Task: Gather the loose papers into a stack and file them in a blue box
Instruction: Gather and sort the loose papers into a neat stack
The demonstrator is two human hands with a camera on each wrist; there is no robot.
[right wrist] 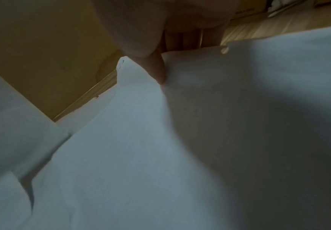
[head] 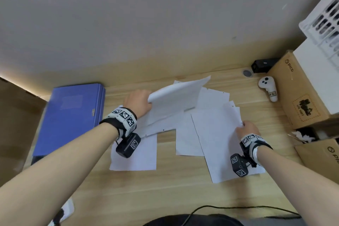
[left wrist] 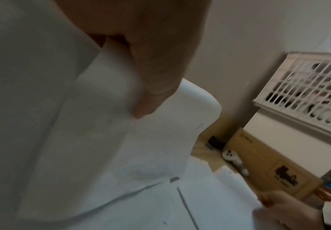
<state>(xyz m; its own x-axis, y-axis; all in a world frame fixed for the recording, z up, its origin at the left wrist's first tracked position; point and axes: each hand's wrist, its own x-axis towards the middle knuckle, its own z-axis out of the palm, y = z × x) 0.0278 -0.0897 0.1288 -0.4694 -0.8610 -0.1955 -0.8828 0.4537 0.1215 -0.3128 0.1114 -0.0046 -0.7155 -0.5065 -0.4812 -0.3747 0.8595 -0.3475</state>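
Observation:
Several loose white papers point(head: 187, 134) lie spread over the wooden desk. My left hand point(head: 139, 102) grips the left edge of a curled, lifted sheet point(head: 176, 93); in the left wrist view the thumb point(left wrist: 151, 87) presses on that sheet point(left wrist: 121, 147). My right hand point(head: 247, 128) pinches the right edge of a large sheet point(head: 218, 139) lying on the desk; in the right wrist view a fingertip point(right wrist: 156, 70) holds the paper point(right wrist: 160, 140). The closed blue box point(head: 71, 117) lies flat at the left of the papers.
Cardboard boxes point(head: 300, 93) and a white crate point(head: 324, 18) crowd the right side. A white controller point(head: 267, 86) and a small black device point(head: 262, 65) sit at the back right. A black cable point(head: 238, 209) runs along the near edge. The wall is close behind.

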